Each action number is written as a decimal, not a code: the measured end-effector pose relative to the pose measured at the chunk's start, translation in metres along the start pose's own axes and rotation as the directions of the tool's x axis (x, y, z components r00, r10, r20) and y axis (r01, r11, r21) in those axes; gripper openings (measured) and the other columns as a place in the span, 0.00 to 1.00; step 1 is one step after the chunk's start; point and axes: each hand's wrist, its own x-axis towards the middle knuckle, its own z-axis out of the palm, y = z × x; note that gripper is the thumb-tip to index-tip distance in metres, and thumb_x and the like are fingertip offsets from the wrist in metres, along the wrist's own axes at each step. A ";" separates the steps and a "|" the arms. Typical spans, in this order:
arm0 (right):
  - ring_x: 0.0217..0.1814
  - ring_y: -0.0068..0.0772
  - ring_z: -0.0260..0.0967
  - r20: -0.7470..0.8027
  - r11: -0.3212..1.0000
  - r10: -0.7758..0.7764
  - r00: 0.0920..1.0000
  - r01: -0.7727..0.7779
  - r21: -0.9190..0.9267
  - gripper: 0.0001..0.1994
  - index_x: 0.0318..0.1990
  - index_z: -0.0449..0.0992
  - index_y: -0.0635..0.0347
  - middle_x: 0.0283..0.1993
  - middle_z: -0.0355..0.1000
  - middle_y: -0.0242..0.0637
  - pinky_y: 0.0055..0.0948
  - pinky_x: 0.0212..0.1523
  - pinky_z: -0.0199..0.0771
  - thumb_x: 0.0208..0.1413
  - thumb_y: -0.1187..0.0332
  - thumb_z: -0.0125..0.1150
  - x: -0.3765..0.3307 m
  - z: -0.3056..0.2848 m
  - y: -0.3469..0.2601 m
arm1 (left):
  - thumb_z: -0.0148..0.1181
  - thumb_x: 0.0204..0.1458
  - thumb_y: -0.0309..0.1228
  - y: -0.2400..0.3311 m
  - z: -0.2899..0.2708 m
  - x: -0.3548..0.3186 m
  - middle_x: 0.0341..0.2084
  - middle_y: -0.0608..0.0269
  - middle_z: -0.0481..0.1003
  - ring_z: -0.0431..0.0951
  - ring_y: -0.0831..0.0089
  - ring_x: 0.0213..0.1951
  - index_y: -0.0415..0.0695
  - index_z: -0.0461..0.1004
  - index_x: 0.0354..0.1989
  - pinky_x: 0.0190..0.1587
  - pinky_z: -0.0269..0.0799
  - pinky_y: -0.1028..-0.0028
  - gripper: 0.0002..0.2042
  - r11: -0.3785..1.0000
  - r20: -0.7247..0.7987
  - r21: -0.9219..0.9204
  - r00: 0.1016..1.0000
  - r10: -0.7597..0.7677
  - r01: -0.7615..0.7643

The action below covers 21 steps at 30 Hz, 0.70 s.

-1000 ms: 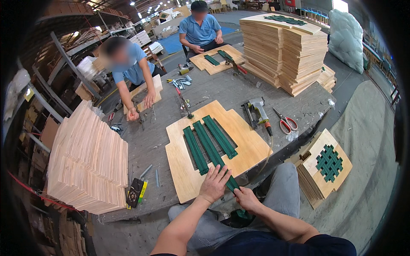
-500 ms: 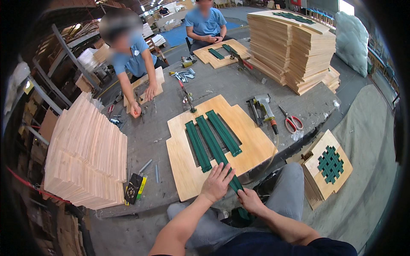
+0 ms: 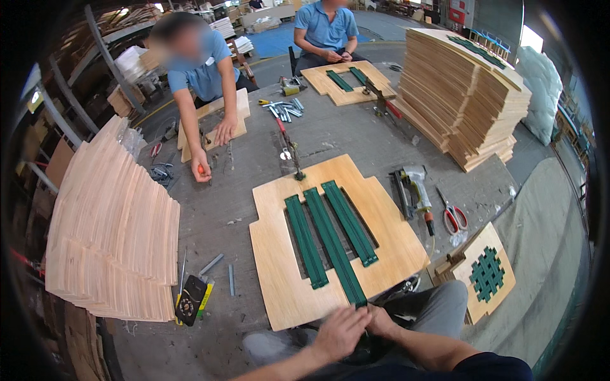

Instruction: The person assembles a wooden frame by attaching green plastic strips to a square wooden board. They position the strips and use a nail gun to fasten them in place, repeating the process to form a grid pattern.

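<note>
In front of me a pale wooden panel (image 3: 274,254) with a rectangular cut-out lies on the grey table. Two green webbing straps, a left one (image 3: 306,241) and a right one (image 3: 349,222), span the opening. Between them runs a longer green strap (image 3: 335,251), its tail hanging past the panel's near edge. My left hand (image 3: 342,331) is closed at that tail, slightly blurred, with its fingers against my right hand (image 3: 382,322). The right hand grips the same strap just below the edge. A red-handled clamp (image 3: 289,147) touches the panel's far edge.
A staple gun (image 3: 416,190) and scissors (image 3: 454,217) lie right of the panel. Wooden stacks stand left (image 3: 114,222) and far right (image 3: 464,89). A tape measure (image 3: 192,300) lies near left. Woven panels (image 3: 488,273) lean at right. Two co-workers (image 3: 206,82) (image 3: 325,32) sit opposite.
My left hand has slid off the panel, down the middle strap to beside my right hand. The view has shifted slightly. The co-worker at left still reaches over the table.
</note>
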 end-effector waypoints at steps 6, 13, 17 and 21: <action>0.41 0.71 0.74 0.051 0.999 -0.050 0.997 0.051 -0.013 0.15 0.45 0.73 0.64 0.37 0.76 0.62 0.62 0.39 0.73 0.69 0.58 0.52 0.010 -0.003 0.002 | 0.57 0.67 0.41 -0.015 0.082 -0.020 0.46 0.57 0.81 0.85 0.68 0.36 0.40 0.74 0.57 0.40 0.77 0.75 0.19 0.128 0.355 -0.770 0.586 -0.728 0.625; 0.39 0.68 0.75 0.181 0.996 0.032 0.983 -0.016 -0.087 0.18 0.50 0.71 0.64 0.37 0.77 0.62 0.60 0.39 0.75 0.70 0.56 0.49 0.012 -0.007 0.005 | 0.48 0.71 0.46 -0.028 0.093 -0.010 0.40 0.61 0.79 0.84 0.69 0.31 0.38 0.70 0.58 0.34 0.77 0.75 0.21 -0.218 0.476 -0.874 0.674 -0.565 0.435; 0.41 0.60 0.78 0.159 0.931 -0.257 0.953 0.288 -0.223 0.20 0.58 0.71 0.56 0.36 0.79 0.56 0.56 0.43 0.78 0.72 0.53 0.41 0.005 -0.004 0.022 | 0.44 0.73 0.46 -0.019 0.093 0.007 0.36 0.61 0.76 0.80 0.72 0.24 0.39 0.72 0.53 0.29 0.75 0.74 0.21 -0.226 0.466 -0.881 0.679 -0.567 0.416; 0.41 0.58 0.79 0.290 0.995 -0.098 0.952 0.102 0.001 0.16 0.56 0.71 0.53 0.37 0.80 0.51 0.53 0.43 0.79 0.68 0.59 0.46 0.000 -0.009 0.021 | 0.41 0.74 0.44 -0.012 0.104 0.014 0.28 0.62 0.75 0.70 0.75 0.15 0.38 0.73 0.47 0.19 0.69 0.72 0.21 -0.074 0.352 -0.916 0.701 -0.620 0.395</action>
